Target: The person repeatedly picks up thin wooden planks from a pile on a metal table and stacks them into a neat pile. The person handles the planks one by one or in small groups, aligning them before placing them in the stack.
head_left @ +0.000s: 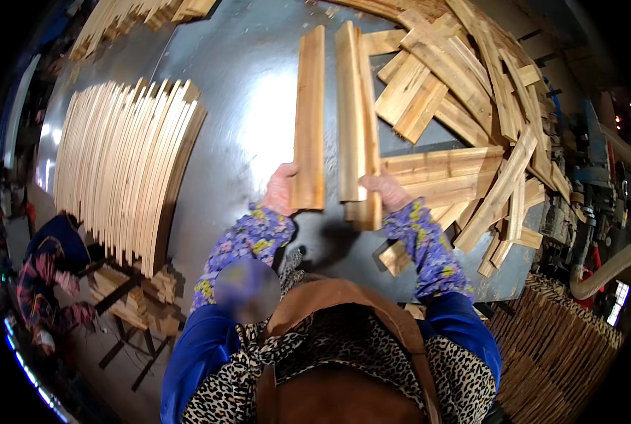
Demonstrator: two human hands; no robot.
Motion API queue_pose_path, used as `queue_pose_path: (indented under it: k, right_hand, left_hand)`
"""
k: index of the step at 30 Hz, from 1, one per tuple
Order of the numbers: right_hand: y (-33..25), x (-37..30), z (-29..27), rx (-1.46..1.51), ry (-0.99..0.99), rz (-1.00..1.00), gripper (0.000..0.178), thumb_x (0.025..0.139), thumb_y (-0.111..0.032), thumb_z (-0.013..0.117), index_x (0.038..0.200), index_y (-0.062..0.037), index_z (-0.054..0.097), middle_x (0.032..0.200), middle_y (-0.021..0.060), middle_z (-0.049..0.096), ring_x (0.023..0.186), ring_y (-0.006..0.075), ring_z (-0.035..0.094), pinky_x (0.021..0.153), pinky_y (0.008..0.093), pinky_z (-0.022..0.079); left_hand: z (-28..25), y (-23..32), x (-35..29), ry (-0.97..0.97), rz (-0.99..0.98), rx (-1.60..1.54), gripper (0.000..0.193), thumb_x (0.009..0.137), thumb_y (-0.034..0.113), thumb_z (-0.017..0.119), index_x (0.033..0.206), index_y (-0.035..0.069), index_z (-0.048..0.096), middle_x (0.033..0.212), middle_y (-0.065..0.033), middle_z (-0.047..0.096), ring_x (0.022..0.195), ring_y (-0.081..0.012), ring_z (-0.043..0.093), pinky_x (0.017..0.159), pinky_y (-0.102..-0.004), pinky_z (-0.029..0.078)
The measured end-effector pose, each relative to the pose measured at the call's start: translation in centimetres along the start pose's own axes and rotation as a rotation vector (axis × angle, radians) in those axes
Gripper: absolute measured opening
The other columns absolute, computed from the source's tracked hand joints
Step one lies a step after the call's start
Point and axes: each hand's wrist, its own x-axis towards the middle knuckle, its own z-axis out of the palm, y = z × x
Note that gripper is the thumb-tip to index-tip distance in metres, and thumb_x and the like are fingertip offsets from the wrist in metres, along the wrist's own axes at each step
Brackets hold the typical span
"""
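My left hand (280, 189) is closed around the lower left edge of a single wooden board (310, 120), which points away from me over the grey table (237, 169). Beside it, a narrow gap to the right, my right hand (387, 192) grips a small bundle of wooden boards (351, 113) by their near end. The bundle's boards overlap lengthwise, so I cannot tell exactly how many there are. My fingers are partly hidden behind the wood on both sides. Floral sleeves cover both forearms.
A heap of loose boards (464, 106) spreads over the table's right side, some close to my right hand. On the left stands a row of boards on edge (121, 162). Another person (50, 275) is at the lower left. Stacked wood (548, 346) lies at the lower right.
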Motion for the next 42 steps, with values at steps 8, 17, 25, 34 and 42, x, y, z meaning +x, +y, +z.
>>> queue_pose_path:
  k: [8,17,25,34,42]
  right_hand:
    - [6.4,-3.1,10.2,0.083,-0.266,-0.03,0.082,0.091,-0.018,0.081,0.162,0.0001,0.045,0.144,0.0123,0.067,0.127,0.025,0.067,0.11,0.04,0.054]
    - [7.6,-5.6,15.6,0.213,-0.192,0.089,0.075,0.086,-0.021,0.083,0.151,0.0015,0.055,0.125,0.0172,0.075,0.111,0.0312,0.076,0.097,0.045,0.065]
    - [7.9,-4.4,24.0,0.145,-0.237,0.061,0.075,0.087,-0.02,0.085,0.151,0.0031,0.054,0.124,0.0173,0.075,0.112,0.0298,0.076,0.099,0.0433,0.064]
    - [12.8,2.2,36.1,-0.167,-0.014,-0.235,0.076,0.101,-0.038,0.074,0.16,0.0007,0.045,0.144,0.0121,0.065,0.128,0.0246,0.064,0.113,0.0386,0.052]
    - [12.0,4.3,43.7,-1.009,0.206,0.174,0.086,0.103,-0.054,0.065,0.157,0.006,0.033,0.125,0.0313,0.073,0.116,0.0409,0.074,0.1,0.0471,0.061]
  left_hand:
    - [0.3,-3.3,-8.3,0.555,0.149,0.391,0.058,0.103,0.028,0.073,0.151,0.001,0.057,0.133,-0.018,0.073,0.116,-0.0347,0.075,0.098,-0.053,0.065]
    - [4.1,5.4,-27.4,1.535,-0.33,2.437,0.072,0.098,0.049,0.077,0.15,0.003,0.059,0.168,-0.0214,0.042,0.162,-0.0321,0.029,0.132,-0.052,0.024]
    - [-2.4,12.7,-33.4,1.185,1.015,2.671,0.074,0.08,0.024,0.091,0.144,0.006,0.058,0.131,-0.0195,0.065,0.118,-0.0378,0.063,0.107,-0.0547,0.05]
    - [3.1,12.2,-22.0,0.445,0.366,1.099,0.085,0.086,0.018,0.083,0.154,-0.009,0.04,0.126,-0.0217,0.069,0.114,-0.0303,0.07,0.103,-0.0402,0.057]
    - [7.6,16.4,-28.9,0.492,1.171,0.763,0.076,0.087,0.025,0.09,0.146,-0.004,0.053,0.131,-0.0149,0.069,0.11,-0.0254,0.07,0.098,-0.0373,0.06]
